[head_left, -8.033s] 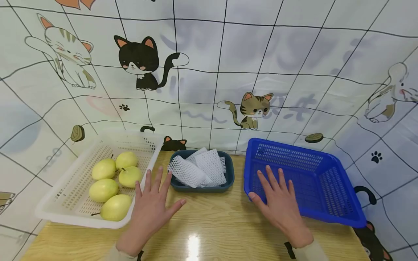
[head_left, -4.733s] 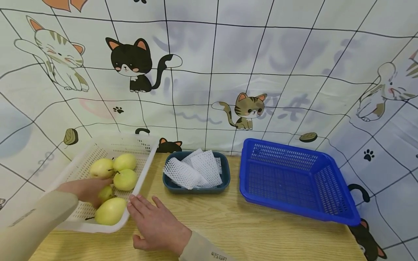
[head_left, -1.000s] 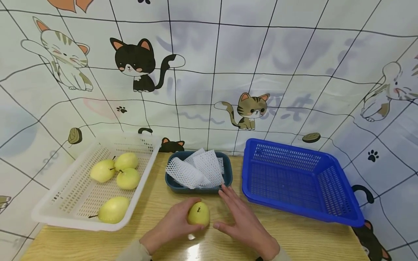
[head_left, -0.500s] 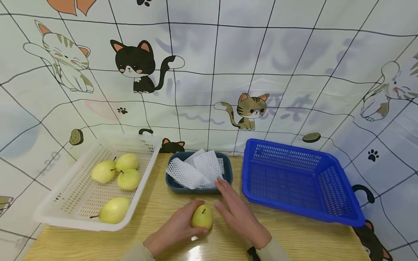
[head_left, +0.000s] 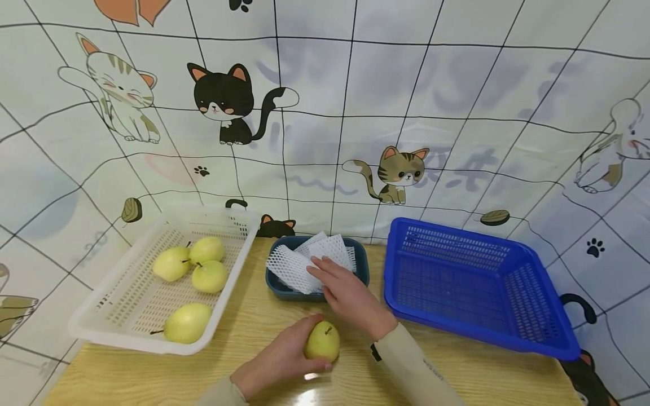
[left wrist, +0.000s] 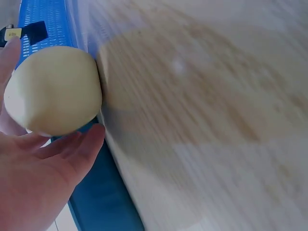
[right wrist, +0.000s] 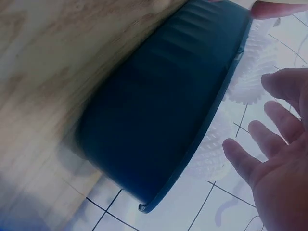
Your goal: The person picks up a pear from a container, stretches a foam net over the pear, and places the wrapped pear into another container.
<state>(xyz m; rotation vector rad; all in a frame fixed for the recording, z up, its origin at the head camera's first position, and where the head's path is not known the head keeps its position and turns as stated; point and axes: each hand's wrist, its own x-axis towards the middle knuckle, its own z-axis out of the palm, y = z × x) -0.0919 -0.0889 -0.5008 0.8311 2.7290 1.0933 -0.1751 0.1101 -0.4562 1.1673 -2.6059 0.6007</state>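
A yellow-green pear (head_left: 323, 341) stands low over the wooden table, its stem pointing up. My left hand (head_left: 284, 355) grips it from the left side, thumb in front and fingers behind; the left wrist view shows the pear (left wrist: 54, 91) large in that hand. My right hand (head_left: 352, 296) reaches over the front rim of a dark teal container (head_left: 363, 268) with fingers stretched out. White foam net sleeves (head_left: 289, 268) lie in this container, just beneath those fingertips. In the right wrist view the fingers appear spread and hold nothing; whether they touch the nets I cannot tell.
On the left a white slotted basket (head_left: 137, 310) holds several pears (head_left: 185, 323). A blue slotted basket (head_left: 457, 282) stands on the right. Behind everything hangs a cat-print tile-pattern sheet (head_left: 315, 135). Bare wood of the table (head_left: 487, 372) shows in front.
The pear has come out of the white basket to the middle in my left hand. My right hand has moved from the white basket's edge to above the foam nets.
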